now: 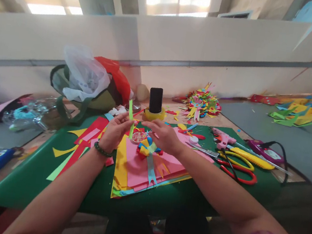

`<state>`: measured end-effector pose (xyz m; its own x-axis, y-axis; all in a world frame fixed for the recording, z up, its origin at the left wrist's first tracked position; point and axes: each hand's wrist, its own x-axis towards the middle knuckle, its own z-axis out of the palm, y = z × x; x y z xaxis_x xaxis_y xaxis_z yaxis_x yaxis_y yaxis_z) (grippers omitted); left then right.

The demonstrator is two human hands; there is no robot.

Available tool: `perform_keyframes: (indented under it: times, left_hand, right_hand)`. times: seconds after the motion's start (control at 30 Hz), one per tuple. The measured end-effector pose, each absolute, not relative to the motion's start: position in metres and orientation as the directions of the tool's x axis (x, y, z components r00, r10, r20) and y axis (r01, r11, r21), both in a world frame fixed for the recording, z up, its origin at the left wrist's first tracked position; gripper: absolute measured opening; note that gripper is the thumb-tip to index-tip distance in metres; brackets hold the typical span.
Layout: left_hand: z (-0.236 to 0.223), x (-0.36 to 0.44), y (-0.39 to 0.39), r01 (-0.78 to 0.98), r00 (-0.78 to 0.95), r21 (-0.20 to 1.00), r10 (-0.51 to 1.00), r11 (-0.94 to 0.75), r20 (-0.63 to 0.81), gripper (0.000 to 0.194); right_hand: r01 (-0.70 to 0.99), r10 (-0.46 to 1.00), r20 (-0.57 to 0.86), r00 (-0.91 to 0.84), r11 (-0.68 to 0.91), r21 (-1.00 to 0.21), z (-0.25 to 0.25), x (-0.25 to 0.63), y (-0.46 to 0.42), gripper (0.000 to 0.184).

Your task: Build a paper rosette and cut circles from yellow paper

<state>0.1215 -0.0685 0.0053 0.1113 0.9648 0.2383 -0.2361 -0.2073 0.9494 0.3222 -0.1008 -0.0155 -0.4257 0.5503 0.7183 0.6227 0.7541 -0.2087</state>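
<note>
Bare forearms (213, 185) span the green surface (18, 185); left hand (116, 129) pinches a narrow, lime-green, felt-like strip (130, 110) upright near a round clear dish (138, 137); light pressure should avoid creases; right hand (165, 135) half-curled, its grip's contents unclear.

Green mat (96, 190): coloured sheets (136, 172), scissors (214, 154), glue gun (224, 139).

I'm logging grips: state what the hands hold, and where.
The left hand pinches a light-green strip near its middle; whether the right hand holds anything can't be told.
</note>
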Motion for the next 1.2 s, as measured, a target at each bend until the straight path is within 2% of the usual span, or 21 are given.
perform_keyframes:
  times: [0.1,0.2,0.27,0.4,0.5,0.6,0.83,1.2]
  left_hand:
    - [-0.001,0.137,-0.08,-0.226,0.231,0.968,0.96,-0.105,0.158,0.032]
    - [-0.005,0.142,-0.084,-0.186,0.266,0.981,0.959,-0.05,0.099,0.032]
    - [-0.005,0.142,-0.084,-0.169,0.269,0.984,0.959,-0.048,0.093,0.034]
    - [-0.002,0.137,-0.081,-0.157,0.195,0.983,0.973,-0.094,0.124,0.037]
    - [0.0,0.136,-0.083,-0.048,0.173,0.987,0.972,-0.155,0.161,0.036]
    - [0.0,0.138,-0.088,0.088,0.229,0.975,0.957,-0.203,0.179,0.035]
    - [-0.003,0.143,-0.096,0.224,0.34,0.93,0.918,-0.29,0.205,0.032]
    - [-0.007,0.143,-0.095,0.229,0.398,0.905,0.883,-0.359,0.249,0.023]
  right_hand:
    - [0.62,0.45,0.73,-0.514,0.783,-0.046,-0.017,0.313,-0.107,0.03]
    - [0.586,0.404,0.747,-0.528,0.81,-0.023,-0.017,0.315,-0.107,0.026]
    - [0.538,0.424,0.757,-0.496,0.835,-0.116,-0.017,0.318,-0.106,0.027]
    - [0.392,0.546,0.702,-0.456,0.832,-0.393,-0.018,0.319,-0.104,0.018]
    - [0.32,0.687,0.623,-0.374,0.726,-0.608,-0.018,0.318,-0.101,0.018]
    - [0.262,0.796,0.55,-0.252,0.603,-0.753,-0.016,0.32,-0.097,0.025]
    - [0.209,0.879,0.427,-0.214,0.468,-0.859,-0.01,0.324,-0.094,0.043]
    - [0.069,0.912,0.359,-0.197,0.378,-0.923,-0.009,0.324,-0.095,0.046]
